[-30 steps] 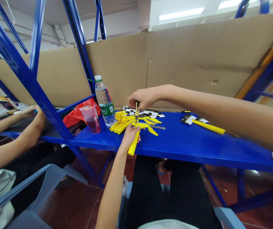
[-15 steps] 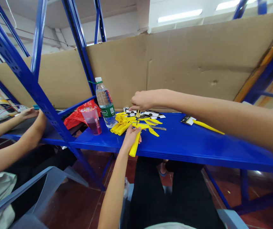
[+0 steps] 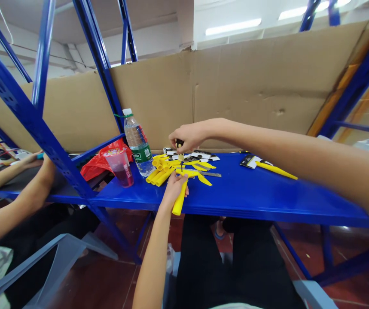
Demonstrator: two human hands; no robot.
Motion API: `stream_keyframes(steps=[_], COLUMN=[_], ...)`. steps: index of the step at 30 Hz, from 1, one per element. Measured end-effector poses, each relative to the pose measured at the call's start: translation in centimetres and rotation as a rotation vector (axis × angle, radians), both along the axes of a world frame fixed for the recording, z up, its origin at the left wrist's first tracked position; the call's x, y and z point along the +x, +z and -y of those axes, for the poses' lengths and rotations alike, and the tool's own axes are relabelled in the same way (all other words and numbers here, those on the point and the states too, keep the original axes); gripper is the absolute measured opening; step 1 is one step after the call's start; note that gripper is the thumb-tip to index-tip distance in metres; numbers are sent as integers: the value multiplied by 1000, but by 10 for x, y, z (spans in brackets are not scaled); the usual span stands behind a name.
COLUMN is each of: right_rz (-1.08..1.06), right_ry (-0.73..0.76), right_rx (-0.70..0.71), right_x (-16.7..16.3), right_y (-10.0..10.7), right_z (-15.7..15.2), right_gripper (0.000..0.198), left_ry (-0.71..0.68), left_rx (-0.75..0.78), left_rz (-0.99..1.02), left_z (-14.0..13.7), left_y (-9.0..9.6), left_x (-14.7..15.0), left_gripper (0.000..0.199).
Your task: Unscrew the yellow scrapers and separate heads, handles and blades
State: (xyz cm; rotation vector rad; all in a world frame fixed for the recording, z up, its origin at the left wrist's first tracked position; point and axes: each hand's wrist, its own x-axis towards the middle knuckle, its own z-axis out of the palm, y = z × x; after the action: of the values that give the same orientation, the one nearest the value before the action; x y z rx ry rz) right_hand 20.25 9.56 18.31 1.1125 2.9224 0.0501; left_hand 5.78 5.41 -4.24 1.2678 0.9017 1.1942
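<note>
One clear plastic bottle (image 3: pixel 138 138) stands at left, its green label (image 3: pixel 141 155) showing "bon". Yellow hollow tubes (image 3: pixel 160 177) lie just beside it. The left hand (image 3: pixel 172 188) pinches a yellow tube-handled tool (image 3: pixel 179 201) over the blue table's (image 3: pixel 236 184) near edge. The right hand (image 3: pixel 189 136) grips a black-and-cream screwdriver (image 3: pixel 181 157) upright above it: apparently screw-turning, calling next for steady alignment. Farther right, a black-and-white card's (image 3: pixel 249 162) print is illegible.
</note>
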Motion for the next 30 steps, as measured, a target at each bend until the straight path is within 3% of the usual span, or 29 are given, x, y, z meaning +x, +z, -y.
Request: stream_keyframes(steps=[2,6,10,15,19,23,27,30], right_rz=[9,77,67,60,3,24,43,24], right_ry=[10,-146,-18,-138,-10,-99,-14,-67], right_rx=[-15,40,40,74,19,51,55,89], right_x=[3,7,13,17,17,11,9,9], right_y=[4,6,6,5,4,5,6,5], right_z=[0,-1,1,0,2,6,6,3], right_gripper=[40,42,39,41,41,37,30,31], left_ry=[10,2,22,3,8,7,9,-4], left_rx=[0,13,7,25,10,10,19,26], left_rz=[9,-4,-14,-45,-53,-46,-44,-49], left_z=[0,1,1,4,6,6,6,4], left_y=[0,0,0,3,5,5,4,3], left_x=[0,0,0,-1,-1,0,0,-1], left_gripper=[53,53,53,53,52,52,51,53])
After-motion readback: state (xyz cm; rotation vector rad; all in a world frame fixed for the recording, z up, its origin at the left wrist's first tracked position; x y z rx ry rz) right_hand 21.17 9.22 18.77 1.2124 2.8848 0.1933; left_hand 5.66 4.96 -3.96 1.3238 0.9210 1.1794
